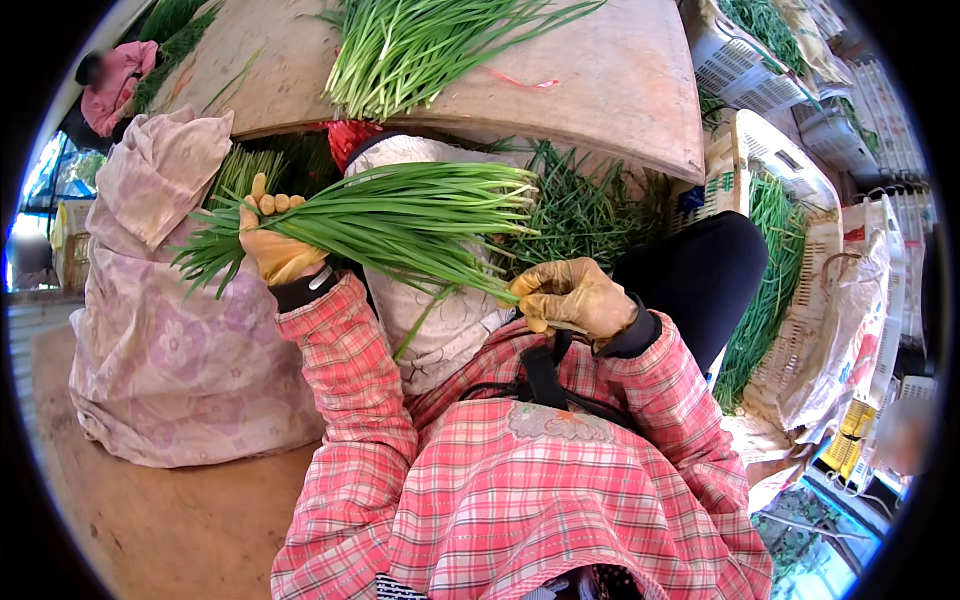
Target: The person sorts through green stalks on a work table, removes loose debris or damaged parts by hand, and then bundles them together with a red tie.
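Observation:
My left hand [277, 245], in a yellowed glove, is wrapped round the leafy end of a bunch of garlic chives [420, 205]. The bunch lies level across my lap, its pale cut ends fanned out to the right. At the lower edge of that fan, my gloved right hand [582, 298] pinches the ends of a few stems between thumb and fingers. One loose blade hangs below the bunch, over the pale patterned cloth [400, 330] on my lap. Beyond the bunch, a larger pile of chives [420, 60] rests on a wooden board [600, 95].
Loose dark green leaves [580, 205] lie heaped under the board's near edge. To my right stands a white plastic crate [800, 340] filled with greens. A flowered cloth-covered bulk [190, 340] stands at my left. A person in pink [115, 85] sits far left.

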Action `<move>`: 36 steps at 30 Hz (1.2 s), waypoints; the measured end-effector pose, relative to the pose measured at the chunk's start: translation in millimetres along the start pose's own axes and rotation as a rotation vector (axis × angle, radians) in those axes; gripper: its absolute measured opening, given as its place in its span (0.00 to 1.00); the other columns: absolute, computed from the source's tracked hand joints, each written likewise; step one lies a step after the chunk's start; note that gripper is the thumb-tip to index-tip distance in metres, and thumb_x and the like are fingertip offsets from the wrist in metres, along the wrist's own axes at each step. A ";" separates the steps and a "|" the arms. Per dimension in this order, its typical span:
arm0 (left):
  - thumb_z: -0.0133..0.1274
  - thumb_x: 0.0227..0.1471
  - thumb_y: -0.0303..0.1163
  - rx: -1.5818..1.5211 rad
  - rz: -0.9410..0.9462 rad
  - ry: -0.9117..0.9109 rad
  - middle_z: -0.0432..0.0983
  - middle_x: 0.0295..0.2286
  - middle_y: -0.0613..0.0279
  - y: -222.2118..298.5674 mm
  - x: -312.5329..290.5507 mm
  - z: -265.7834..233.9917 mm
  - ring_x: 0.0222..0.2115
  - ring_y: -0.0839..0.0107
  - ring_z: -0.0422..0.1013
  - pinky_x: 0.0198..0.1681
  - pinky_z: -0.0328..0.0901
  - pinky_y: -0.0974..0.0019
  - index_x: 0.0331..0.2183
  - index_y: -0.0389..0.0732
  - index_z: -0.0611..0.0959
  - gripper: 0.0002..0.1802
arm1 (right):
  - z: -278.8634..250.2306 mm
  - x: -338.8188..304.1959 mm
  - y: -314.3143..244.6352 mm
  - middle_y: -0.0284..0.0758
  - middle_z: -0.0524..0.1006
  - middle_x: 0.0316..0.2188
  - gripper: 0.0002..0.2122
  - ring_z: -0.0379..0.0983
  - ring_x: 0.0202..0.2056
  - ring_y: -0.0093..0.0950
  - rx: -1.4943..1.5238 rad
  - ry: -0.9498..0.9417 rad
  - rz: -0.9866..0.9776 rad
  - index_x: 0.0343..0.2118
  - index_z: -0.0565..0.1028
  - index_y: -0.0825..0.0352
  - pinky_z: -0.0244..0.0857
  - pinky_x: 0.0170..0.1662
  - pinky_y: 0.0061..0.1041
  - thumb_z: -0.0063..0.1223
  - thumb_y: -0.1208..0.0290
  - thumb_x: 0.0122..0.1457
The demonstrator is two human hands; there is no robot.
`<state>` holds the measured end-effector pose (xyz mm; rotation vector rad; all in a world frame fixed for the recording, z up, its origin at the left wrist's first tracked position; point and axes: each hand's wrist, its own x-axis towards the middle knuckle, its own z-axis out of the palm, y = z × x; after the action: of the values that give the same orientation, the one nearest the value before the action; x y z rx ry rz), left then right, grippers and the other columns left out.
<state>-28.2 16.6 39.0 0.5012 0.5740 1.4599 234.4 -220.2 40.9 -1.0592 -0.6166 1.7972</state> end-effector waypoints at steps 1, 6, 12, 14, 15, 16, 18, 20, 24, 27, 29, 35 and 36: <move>0.34 0.58 0.35 0.017 0.013 0.035 0.57 0.16 0.75 0.7 -0.9 1.0 0.18 0.78 0.57 0.29 0.60 0.70 0.40 0.36 0.73 0.16 | -2.8 -3.3 -0.6 0.34 0.75 0.23 0.10 0.70 0.24 0.20 -0.047 -0.016 0.018 0.35 0.73 0.75 0.63 0.26 0.16 0.56 0.76 0.52; 0.35 0.58 0.36 -0.061 -0.040 -0.025 0.60 0.16 0.74 4.3 7.3 -24.3 0.19 0.77 0.59 0.28 0.61 0.68 0.40 0.36 0.73 0.16 | -27.2 -18.4 -1.1 0.37 0.76 0.24 0.11 0.71 0.26 0.23 -0.507 0.011 -0.031 0.33 0.75 0.76 0.66 0.30 0.21 0.55 0.72 0.49; 0.35 0.59 0.38 -0.140 -0.069 -0.029 0.63 0.15 0.74 6.1 11.1 -34.9 0.18 0.76 0.61 0.26 0.63 0.67 0.39 0.38 0.74 0.16 | -85.6 -32.0 5.8 0.40 0.72 0.20 0.15 0.71 0.25 0.37 -1.903 0.563 -0.152 0.28 0.75 0.66 0.65 0.27 0.35 0.61 0.60 0.41; 0.36 0.58 0.37 -0.101 -0.044 0.017 0.63 0.15 0.74 11.8 0.4 -24.5 0.18 0.76 0.61 0.26 0.63 0.67 0.38 0.38 0.74 0.16 | -33.4 -4.4 -0.3 0.41 0.73 0.24 0.19 0.71 0.28 0.38 -1.651 0.497 -0.570 0.33 0.74 0.68 0.64 0.32 0.36 0.60 0.58 0.42; 0.37 0.58 0.37 -0.081 -0.014 0.042 0.63 0.15 0.74 12.0 -1.3 -21.2 0.17 0.76 0.61 0.25 0.63 0.68 0.38 0.38 0.74 0.15 | -9.3 9.5 -4.8 0.43 0.73 0.28 0.22 0.71 0.31 0.41 -1.514 0.354 -0.484 0.41 0.72 0.68 0.64 0.36 0.35 0.60 0.60 0.45; 0.37 0.58 0.37 -0.088 -0.023 0.021 0.63 0.15 0.74 11.0 -0.1 -21.2 0.17 0.76 0.61 0.25 0.63 0.68 0.38 0.38 0.74 0.15 | 9.9 25.5 -0.8 0.43 0.74 0.29 0.24 0.70 0.33 0.42 -1.425 0.294 -0.556 0.43 0.70 0.69 0.64 0.37 0.35 0.59 0.58 0.45; 0.37 0.58 0.37 -0.094 -0.039 -0.018 0.63 0.15 0.74 10.3 3.2 -22.6 0.17 0.76 0.61 0.25 0.63 0.69 0.38 0.37 0.74 0.15 | 40.6 53.5 5.4 0.41 0.72 0.24 0.18 0.70 0.29 0.37 -1.616 0.364 -0.760 0.39 0.72 0.66 0.63 0.32 0.34 0.55 0.60 0.48; 0.37 0.58 0.36 -0.074 -0.040 -0.002 0.63 0.16 0.73 4.7 4.1 -13.9 0.17 0.76 0.61 0.25 0.63 0.69 0.38 0.37 0.74 0.15 | 45.1 72.1 14.4 0.37 0.70 0.21 0.11 0.69 0.26 0.34 -1.680 0.347 -0.794 0.32 0.73 0.62 0.62 0.29 0.32 0.54 0.63 0.47; 0.37 0.57 0.35 -0.058 -0.005 0.062 0.64 0.16 0.73 11.2 2.1 -24.2 0.17 0.76 0.61 0.24 0.63 0.69 0.37 0.37 0.74 0.15 | 18.1 42.3 7.9 0.32 0.69 0.16 0.03 0.68 0.20 0.32 -1.597 0.396 -0.807 0.25 0.74 0.59 0.60 0.24 0.30 0.53 0.69 0.46; 0.37 0.57 0.35 -0.131 -0.044 0.067 0.64 0.17 0.73 9.3 3.7 -30.7 0.18 0.76 0.62 0.25 0.63 0.69 0.37 0.37 0.74 0.15 | -71.2 0.6 28.0 0.35 0.70 0.19 0.05 0.70 0.21 0.31 -1.811 0.395 -0.217 0.24 0.73 0.62 0.61 0.20 0.33 0.50 0.72 0.41; 0.37 0.57 0.35 -0.120 -0.047 0.024 0.64 0.16 0.73 15.0 -0.5 -37.4 0.18 0.76 0.62 0.26 0.63 0.69 0.37 0.37 0.74 0.14 | -69.8 -15.6 10.8 0.37 0.72 0.21 0.08 0.71 0.23 0.33 -1.931 0.379 0.043 0.26 0.73 0.64 0.63 0.23 0.34 0.53 0.67 0.43; 0.38 0.56 0.35 -0.095 -0.040 0.011 0.64 0.16 0.73 14.8 -2.3 -25.5 0.19 0.76 0.62 0.27 0.64 0.68 0.37 0.37 0.74 0.13 | 30.7 46.1 6.7 0.42 0.72 0.38 0.23 0.73 0.33 0.38 -1.482 0.364 -0.507 0.49 0.65 0.66 0.66 0.34 0.32 0.54 0.62 0.51; 0.38 0.56 0.35 -0.092 -0.055 -0.004 0.64 0.16 0.73 12.4 0.7 -24.3 0.19 0.76 0.62 0.27 0.64 0.69 0.37 0.37 0.74 0.14 | 33.4 62.2 13.2 0.41 0.73 0.33 0.18 0.72 0.30 0.40 -1.487 0.385 -0.534 0.44 0.69 0.65 0.66 0.32 0.34 0.52 0.65 0.50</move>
<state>-53.2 17.2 28.2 0.4132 0.5106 1.4258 187.2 -169.2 22.8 -1.8261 -1.8553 0.4115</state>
